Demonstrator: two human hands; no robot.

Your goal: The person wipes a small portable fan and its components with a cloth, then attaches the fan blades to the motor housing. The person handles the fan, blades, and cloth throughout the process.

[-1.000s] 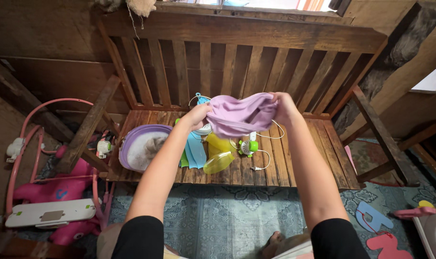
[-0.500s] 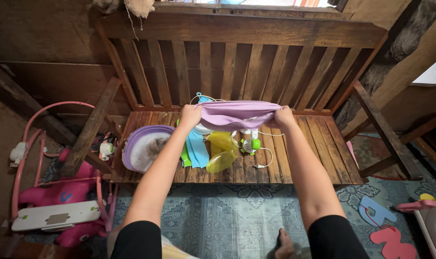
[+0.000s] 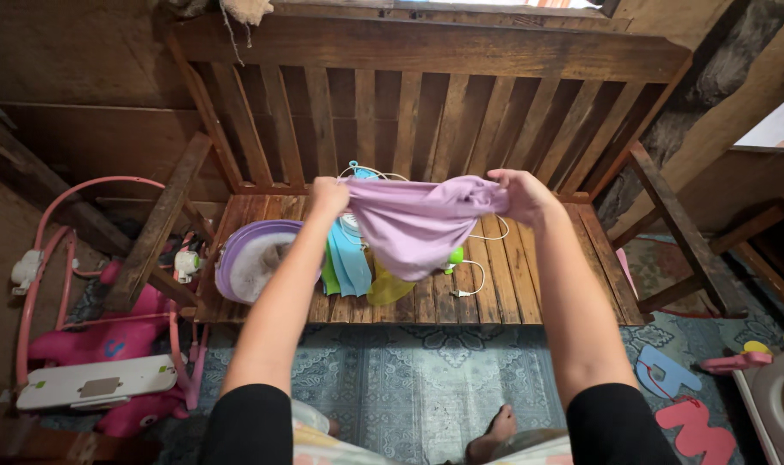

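Sagging now, the lilac cloth point(image 3: 418, 226) hangs lower than before, above the wooden bench point(image 3: 530, 284).
Left hand point(image 3: 329, 195) and right hand point(image 3: 519, 194), arms outstretched, pinch its top corners.

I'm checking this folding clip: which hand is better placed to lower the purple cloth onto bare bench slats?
Probably right: the right hand grips the purple cloth over bare bench slats; the left hand is above clutter.

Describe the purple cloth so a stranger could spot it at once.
Find the slatted wooden bench. Above its seat, the left hand and right hand hold a lilac cloth stretched between them, sagging in the middle. Unlike the purple basin resting on the seat, it is soft and held in the air.
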